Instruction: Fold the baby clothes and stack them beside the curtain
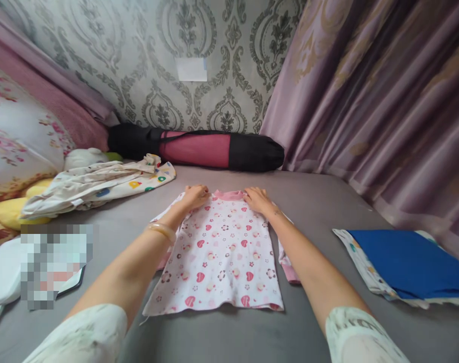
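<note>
A small long-sleeved shirt, white with red hearts and flowers and a pink collar, lies spread on the grey bed sheet, its collar away from me. My left hand, below a wrist with a pale bangle, has its fingers bent onto the left shoulder beside the collar. At the opposite shoulder, my right hand has its fingers closed against the cloth by the collar. Both sleeves lie partly hidden under my forearms. The pink cuff shows on the right.
A black and pink long bag lies along the wall. Crumpled patterned clothing and a yellow plush sit at left, near a partly blurred phone-like object. Folded blue clothing lies at right, below curtains.
</note>
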`<act>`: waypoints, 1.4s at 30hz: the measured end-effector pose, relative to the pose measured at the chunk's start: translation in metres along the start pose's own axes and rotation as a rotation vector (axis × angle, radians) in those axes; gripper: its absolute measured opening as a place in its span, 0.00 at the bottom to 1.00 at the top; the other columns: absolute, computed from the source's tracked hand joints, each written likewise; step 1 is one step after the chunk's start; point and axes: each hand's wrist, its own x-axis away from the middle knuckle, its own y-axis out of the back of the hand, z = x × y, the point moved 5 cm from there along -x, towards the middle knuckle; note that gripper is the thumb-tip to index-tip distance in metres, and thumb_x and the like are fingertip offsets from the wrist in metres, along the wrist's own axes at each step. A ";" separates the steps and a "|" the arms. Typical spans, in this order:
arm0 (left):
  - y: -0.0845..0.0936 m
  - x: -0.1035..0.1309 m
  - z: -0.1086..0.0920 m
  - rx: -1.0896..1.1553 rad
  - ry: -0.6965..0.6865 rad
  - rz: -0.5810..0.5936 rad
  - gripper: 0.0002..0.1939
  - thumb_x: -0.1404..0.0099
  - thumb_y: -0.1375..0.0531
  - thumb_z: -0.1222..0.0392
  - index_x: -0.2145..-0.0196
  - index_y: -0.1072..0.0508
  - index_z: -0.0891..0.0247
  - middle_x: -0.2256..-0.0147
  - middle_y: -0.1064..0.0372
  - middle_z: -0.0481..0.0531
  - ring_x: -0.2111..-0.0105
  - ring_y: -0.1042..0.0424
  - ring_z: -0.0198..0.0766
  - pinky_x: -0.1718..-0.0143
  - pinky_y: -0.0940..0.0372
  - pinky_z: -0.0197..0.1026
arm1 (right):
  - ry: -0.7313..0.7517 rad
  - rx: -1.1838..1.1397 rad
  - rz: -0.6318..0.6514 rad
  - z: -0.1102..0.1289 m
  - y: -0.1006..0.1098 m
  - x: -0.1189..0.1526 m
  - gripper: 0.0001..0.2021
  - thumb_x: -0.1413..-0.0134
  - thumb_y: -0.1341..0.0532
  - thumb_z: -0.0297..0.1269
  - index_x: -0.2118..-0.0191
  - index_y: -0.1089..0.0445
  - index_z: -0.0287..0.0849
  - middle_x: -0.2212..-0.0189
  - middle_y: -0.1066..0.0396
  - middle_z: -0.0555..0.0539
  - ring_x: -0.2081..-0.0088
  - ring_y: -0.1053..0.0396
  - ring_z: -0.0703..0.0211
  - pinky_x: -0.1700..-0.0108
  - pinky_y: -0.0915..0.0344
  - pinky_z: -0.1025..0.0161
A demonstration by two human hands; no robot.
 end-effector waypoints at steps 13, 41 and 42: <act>-0.020 -0.010 -0.025 -0.067 0.036 -0.090 0.20 0.28 0.56 0.51 0.55 0.30 0.66 0.55 0.31 0.64 0.53 0.33 0.51 0.56 0.42 0.47 | -0.102 -0.147 -0.110 0.015 -0.015 -0.013 0.16 0.33 0.50 0.41 0.48 0.34 0.41 0.48 0.34 0.40 0.46 0.39 0.48 0.47 0.45 0.56; -0.075 -0.014 -0.189 0.467 -0.433 -0.246 0.11 0.33 0.47 0.59 0.59 0.27 0.65 0.59 0.31 0.61 0.55 0.32 0.45 0.49 0.38 0.48 | -0.437 -0.619 0.308 -0.093 0.014 0.182 0.03 0.58 0.38 0.31 0.76 0.33 0.40 0.82 0.39 0.57 0.78 0.44 0.69 0.77 0.52 0.70; -0.075 -0.013 -0.189 0.471 -0.439 -0.255 0.11 0.33 0.46 0.58 0.59 0.27 0.64 0.59 0.31 0.60 0.55 0.33 0.45 0.49 0.38 0.49 | -0.444 -0.623 0.274 -0.105 0.021 0.178 0.03 0.58 0.38 0.32 0.76 0.33 0.40 0.82 0.39 0.56 0.78 0.44 0.68 0.77 0.52 0.70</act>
